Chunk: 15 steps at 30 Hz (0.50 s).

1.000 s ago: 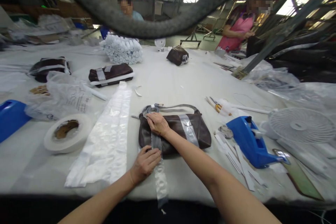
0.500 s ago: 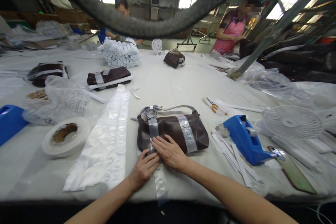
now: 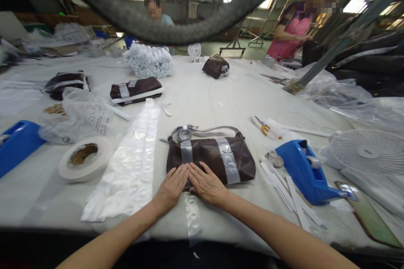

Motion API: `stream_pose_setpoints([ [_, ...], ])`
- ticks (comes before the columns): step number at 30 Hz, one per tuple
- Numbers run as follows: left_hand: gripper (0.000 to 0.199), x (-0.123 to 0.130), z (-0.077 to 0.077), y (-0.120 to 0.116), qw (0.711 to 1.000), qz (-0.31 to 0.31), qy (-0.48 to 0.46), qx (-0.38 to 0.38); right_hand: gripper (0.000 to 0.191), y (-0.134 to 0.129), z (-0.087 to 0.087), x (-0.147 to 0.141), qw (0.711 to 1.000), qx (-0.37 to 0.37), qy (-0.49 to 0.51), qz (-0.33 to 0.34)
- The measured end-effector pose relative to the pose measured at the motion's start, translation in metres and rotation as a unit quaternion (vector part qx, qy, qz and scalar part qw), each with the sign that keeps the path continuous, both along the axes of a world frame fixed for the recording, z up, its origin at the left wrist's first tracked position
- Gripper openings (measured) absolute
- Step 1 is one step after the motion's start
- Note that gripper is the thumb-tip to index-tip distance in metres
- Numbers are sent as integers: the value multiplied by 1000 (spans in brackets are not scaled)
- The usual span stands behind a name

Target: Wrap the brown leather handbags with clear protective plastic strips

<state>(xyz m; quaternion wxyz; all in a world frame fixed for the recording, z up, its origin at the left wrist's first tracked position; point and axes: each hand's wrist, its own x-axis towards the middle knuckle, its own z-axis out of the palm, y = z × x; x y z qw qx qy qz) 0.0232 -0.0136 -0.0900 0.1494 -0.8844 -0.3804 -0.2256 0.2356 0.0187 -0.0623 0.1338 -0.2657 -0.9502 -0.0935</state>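
Note:
A dark brown handbag (image 3: 206,155) lies in front of me with two grey bands wrapped round it, and its coiled strap (image 3: 184,133) rests at the top left edge. My left hand (image 3: 172,185) and my right hand (image 3: 205,183) press flat on the bag's front left part, over the left band (image 3: 186,151). Their fingers are stretched out, with the fingertips side by side. A clear, shiny strip (image 3: 193,216) runs from under the bag toward the table's front edge. Flat white plastic sleeves (image 3: 132,164) lie left of my left hand.
A roll of white tape (image 3: 86,159) and a blue tape dispenser (image 3: 19,145) are on the left. Another blue dispenser (image 3: 307,172), yellow-handled cutters (image 3: 265,128), a white fan (image 3: 368,151) and a phone (image 3: 372,214) are on the right. Brown bags (image 3: 137,90) lie farther back; two people work beyond.
My left hand has moved up from the bag's lower edge onto its front, its fingers now straighter beside the right hand. The view has shifted slightly; the right hand stays on the bag.

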Motion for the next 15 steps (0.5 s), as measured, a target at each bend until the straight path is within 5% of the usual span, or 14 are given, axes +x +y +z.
stream_pose_setpoints([
  [6,66,10,11,-5,997,28,-23,-73,52,-1,-3,-2,999,14,27,-10],
  [15,49,18,-8,-2,993,56,-103,-6,42,-16,22,16,992,-85,89,-6],
])
